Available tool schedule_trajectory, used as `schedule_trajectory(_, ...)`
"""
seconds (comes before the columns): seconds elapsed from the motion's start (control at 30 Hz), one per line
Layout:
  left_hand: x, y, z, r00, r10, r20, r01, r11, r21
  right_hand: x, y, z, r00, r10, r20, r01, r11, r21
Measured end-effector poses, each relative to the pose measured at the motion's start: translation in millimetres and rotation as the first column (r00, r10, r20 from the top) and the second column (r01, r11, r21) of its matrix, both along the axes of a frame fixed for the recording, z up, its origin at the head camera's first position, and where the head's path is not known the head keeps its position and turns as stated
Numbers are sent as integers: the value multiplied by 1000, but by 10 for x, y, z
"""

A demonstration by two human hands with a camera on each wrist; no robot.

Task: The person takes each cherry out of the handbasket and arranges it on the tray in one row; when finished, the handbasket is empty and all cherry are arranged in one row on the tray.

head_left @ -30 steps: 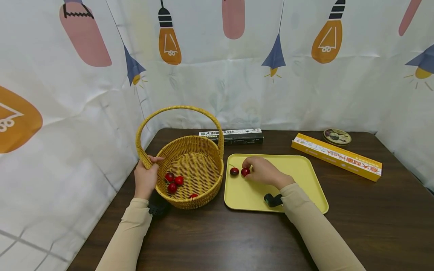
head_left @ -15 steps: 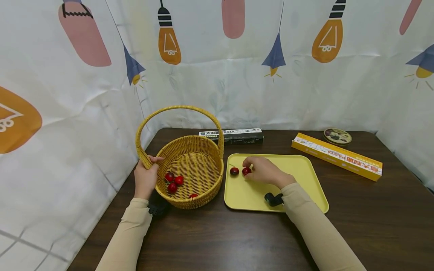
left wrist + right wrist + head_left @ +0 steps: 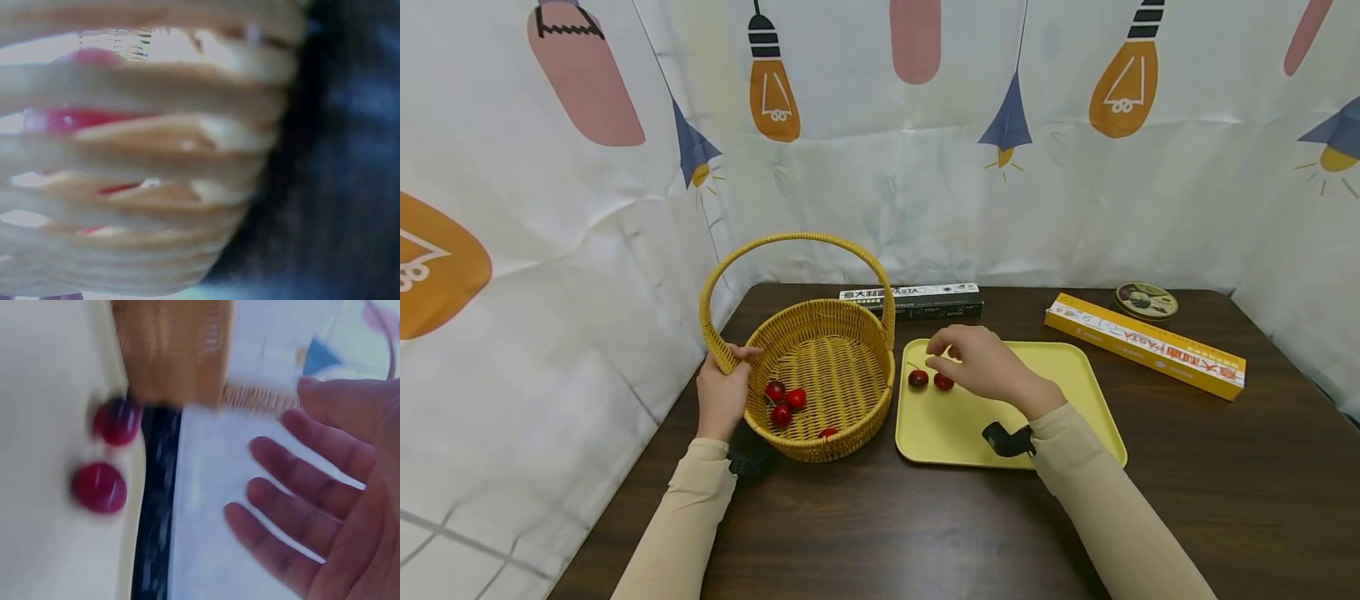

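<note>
My left hand (image 3: pixel 724 392) grips the base of the handle of a yellow woven basket (image 3: pixel 872 429). Several red cherries (image 3: pixel 781 415) lie inside it at the near left. In the left wrist view the blurred weave (image 3: pixel 144 150) fills most of the picture, and that hand is out of sight. My right hand (image 3: pixel 981 367) hovers over the yellow tray (image 3: pixel 955 446), its fingers spread and relaxed in the right wrist view. Two dark cherries sit on the tray by its left edge, one (image 3: pixel 917 378) beside the other (image 3: pixel 943 382). A small dark red patch shows between thumb and forefinger.
Behind the basket lies a black pasta box (image 3: pixel 936 303). A yellow pasta box (image 3: pixel 1146 346) lies slanted right of the tray, with a round tin (image 3: pixel 1146 302) behind it. A printed curtain (image 3: pixel 880 192) hangs along the back of the dark table (image 3: pixel 865 533).
My right hand has let go of the right-hand cherry and lifted away from it, up and slightly back over the tray. The cherry stays on the tray. My left hand keeps its place.
</note>
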State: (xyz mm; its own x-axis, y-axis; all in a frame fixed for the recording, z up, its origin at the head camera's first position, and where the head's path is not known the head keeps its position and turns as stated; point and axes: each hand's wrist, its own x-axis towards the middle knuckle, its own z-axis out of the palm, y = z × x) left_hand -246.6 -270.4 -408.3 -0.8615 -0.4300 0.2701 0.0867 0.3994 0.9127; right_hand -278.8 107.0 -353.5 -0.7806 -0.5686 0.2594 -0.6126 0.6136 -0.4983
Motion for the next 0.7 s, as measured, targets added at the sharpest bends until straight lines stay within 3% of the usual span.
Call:
schedule_trajectory(0.13,-5,-2,0,1000,0,9,0,1000,-10,161,-217,28,990,114,-88,-125,984,-125)
schedule_trajectory(0.3,15,-9,1,1000,10,14,-10,1000,2,298,-528,-65,953,248,-174,-280,941,-191)
schedule_trajectory(0.4,25,-10,-4,1000,17,10,-17,1000,1,339,-703,-146,936,289,-201,-318,939,-132)
schedule_trajectory(0.53,13,5,-12,1000,9,4,-9,1000,-2,357,-920,-215,932,299,-207,-294,954,53)
schedule_trajectory(0.63,-4,16,-13,1000,4,-1,-4,1000,1,328,-1080,-217,944,297,-144,-272,947,171)
schedule_trajectory(0.7,-15,20,-13,1000,3,-1,-3,1000,1,290,-1171,-194,953,298,-57,-280,937,211)
